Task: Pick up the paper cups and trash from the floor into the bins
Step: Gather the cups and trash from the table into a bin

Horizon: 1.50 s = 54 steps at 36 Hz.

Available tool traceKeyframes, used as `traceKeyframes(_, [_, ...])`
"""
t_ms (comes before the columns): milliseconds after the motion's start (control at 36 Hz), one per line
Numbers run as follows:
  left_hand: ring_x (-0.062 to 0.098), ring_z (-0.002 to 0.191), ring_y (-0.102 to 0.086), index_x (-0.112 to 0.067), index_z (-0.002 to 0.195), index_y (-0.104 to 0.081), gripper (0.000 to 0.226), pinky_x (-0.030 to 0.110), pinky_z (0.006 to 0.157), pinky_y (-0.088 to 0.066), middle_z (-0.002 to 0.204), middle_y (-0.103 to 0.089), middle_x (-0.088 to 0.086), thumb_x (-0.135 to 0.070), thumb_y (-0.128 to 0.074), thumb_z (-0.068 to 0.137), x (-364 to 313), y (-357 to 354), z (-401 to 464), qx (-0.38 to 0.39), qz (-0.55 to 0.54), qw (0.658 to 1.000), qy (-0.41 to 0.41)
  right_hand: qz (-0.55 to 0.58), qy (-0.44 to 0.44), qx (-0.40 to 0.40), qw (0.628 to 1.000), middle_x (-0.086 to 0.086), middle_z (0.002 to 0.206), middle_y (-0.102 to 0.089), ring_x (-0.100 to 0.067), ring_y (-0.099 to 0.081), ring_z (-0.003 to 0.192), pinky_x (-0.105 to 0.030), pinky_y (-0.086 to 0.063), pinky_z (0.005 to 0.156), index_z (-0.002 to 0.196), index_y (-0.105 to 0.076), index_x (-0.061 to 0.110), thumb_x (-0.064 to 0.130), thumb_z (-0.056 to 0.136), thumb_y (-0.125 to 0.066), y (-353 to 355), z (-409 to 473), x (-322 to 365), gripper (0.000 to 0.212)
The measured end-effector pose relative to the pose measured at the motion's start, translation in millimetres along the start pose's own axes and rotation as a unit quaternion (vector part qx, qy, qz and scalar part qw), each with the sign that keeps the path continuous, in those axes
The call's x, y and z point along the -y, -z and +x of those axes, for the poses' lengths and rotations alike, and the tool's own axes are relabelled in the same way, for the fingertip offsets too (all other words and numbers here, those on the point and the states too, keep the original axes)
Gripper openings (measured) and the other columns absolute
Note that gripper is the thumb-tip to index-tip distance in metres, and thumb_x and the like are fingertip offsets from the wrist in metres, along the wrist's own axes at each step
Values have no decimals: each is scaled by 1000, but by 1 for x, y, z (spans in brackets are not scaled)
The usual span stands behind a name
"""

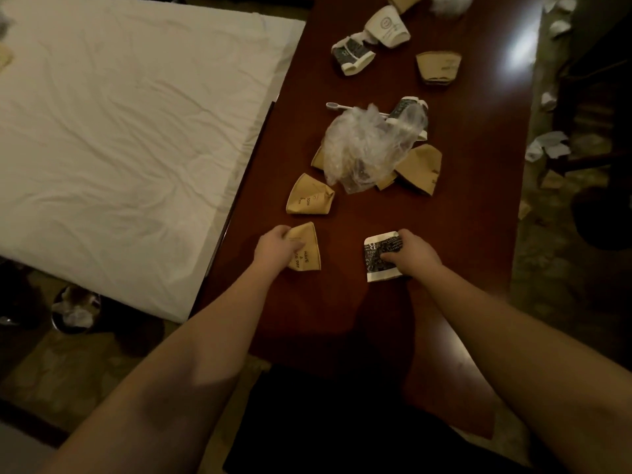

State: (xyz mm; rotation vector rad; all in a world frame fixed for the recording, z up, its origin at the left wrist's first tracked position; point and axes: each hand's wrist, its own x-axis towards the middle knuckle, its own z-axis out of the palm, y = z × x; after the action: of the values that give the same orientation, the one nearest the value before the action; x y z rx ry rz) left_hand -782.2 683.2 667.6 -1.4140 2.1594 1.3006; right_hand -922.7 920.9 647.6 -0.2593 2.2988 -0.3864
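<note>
Flattened paper cups lie scattered along a dark red wooden surface [461, 234]. My left hand [273, 246] grips a squashed brown cup with handwriting [306, 249] at its left edge. My right hand [415, 251] grips a crushed black-and-white printed cup [376, 256] from its right side. Just beyond lies another brown cup [309, 198]. Farther off, a crumpled clear plastic bag [362, 148] covers several brown cups [419, 167]. A white plastic spoon [333, 106] sticks out behind it.
A white mattress [119, 131] fills the left. A small round bin [75, 309] holding crumpled paper stands on the floor at its near corner. More cups [386, 27] lie at the far end. Crumpled paper [547, 147] litters the carpet on the right.
</note>
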Motion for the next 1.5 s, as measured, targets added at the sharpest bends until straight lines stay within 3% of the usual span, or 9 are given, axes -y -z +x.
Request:
traceKeyframes(222, [19,102,-65,-21,122,-57,34,38,81,-57,114,-64,0,-32,-67,92,-37,28,26,54,-79,992,-83,57,13,56,997,-5,126,-64,-23,-60,109,-32,-48,85,134,-53,18,38,90,-70,21,-4,-13,52])
traceKeyframes(444, [27,139,-29,-20,128,-64,48,49,113,-35,146,-38,0,-46,-69,89,-93,41,82,67,108,982,-139,136,10,-25,990,-6,124,-64,-23,-59,107,-35,-49,87,134,-55,19,28,95,-66,60,-11,-8,41])
traceKeyframes(611, [29,122,-52,-24,124,-64,49,51,98,-50,132,-57,5,-52,-70,84,-93,26,105,97,167,973,-126,32,0,-83,996,-12,141,-43,-33,-44,128,-48,-38,111,135,-54,12,32,93,-67,98,14,-1,48])
traceKeyframes(750, [31,124,-46,-15,133,-53,56,44,103,-44,136,-44,8,-40,-72,87,-98,21,90,78,233,957,-152,-37,6,-84,996,-9,157,-27,-33,-30,142,-48,-27,119,142,-50,10,36,92,-68,127,42,17,59])
traceKeyframes(889, [26,110,-55,-14,128,-39,54,30,63,-47,134,-42,6,-22,-74,88,-92,18,81,48,119,986,-111,-46,19,-74,996,-12,159,-24,-33,-33,142,-44,-31,117,142,-48,11,39,87,-73,151,72,42,67])
traceKeyframes(1111, [30,118,-54,-11,145,-37,65,38,82,-51,142,-37,8,-28,-70,91,-81,13,72,47,140,983,-109,15,-2,-51,999,-14,134,-53,-31,-58,114,-37,-50,84,138,-38,16,29,87,-75,141,92,52,64])
traceKeyframes(1250, [29,116,-55,-14,138,-43,55,34,76,-46,137,-42,8,-29,-69,91,-77,12,65,50,163,978,-123,-10,-6,-115,993,-11,144,-46,-38,-53,123,-55,-46,100,144,-31,30,32,83,-76,119,87,47,76])
traceKeyframes(1333, [28,119,-53,-15,139,-43,56,33,76,-46,139,-43,6,-29,-69,91,-72,11,57,65,164,978,-114,13,-22,-113,993,-10,154,-36,-39,-44,134,-55,-38,108,156,-17,29,37,85,-75,107,80,38,92])
traceKeyframes(1500, [21,110,-54,-16,136,-45,55,32,78,-44,135,-51,6,-28,-72,89,-48,5,29,103,142,981,-89,44,-45,-87,994,-14,145,-37,-37,-47,127,-46,-43,105,150,-35,18,40,85,-74,85,61,13,78])
